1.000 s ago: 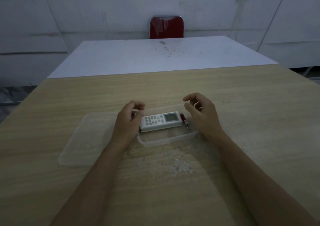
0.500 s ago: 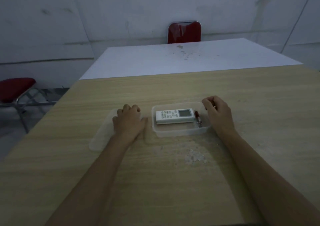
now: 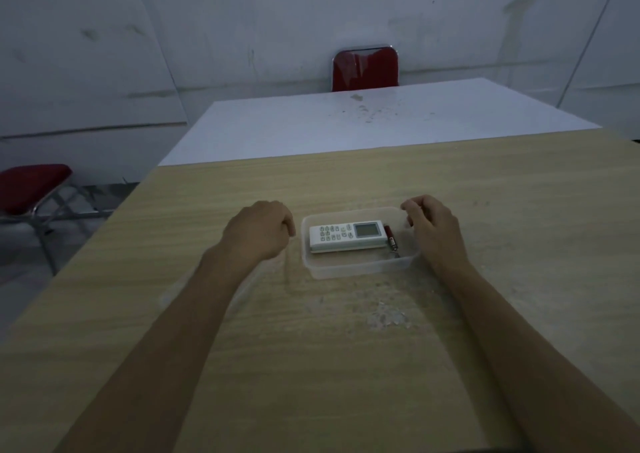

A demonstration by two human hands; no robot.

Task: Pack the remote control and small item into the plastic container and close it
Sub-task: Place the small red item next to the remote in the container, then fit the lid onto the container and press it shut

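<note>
A clear plastic container (image 3: pixel 360 269) stands open on the wooden table. Inside it a white remote control (image 3: pixel 346 237) lies lengthwise, with a small dark red item (image 3: pixel 389 236) at its right end. The clear lid (image 3: pixel 272 272) lies flat just left of the container and is hard to make out. My left hand (image 3: pixel 259 230) rests knuckles up on it, with the fingers curled over its far edge. My right hand (image 3: pixel 433 230) sits against the container's right rim, fingers loosely curled and holding nothing.
White flecks (image 3: pixel 388 319) are scattered on the wood in front of the container. A white table (image 3: pixel 363 120) adjoins the far side, with a red chair (image 3: pixel 365 69) behind it. Another red chair (image 3: pixel 31 185) stands off the table's left edge.
My left hand moved off the remote's left end to the lid and curled over its far edge. My right hand drew back to the container's right rim. My head turned left.
</note>
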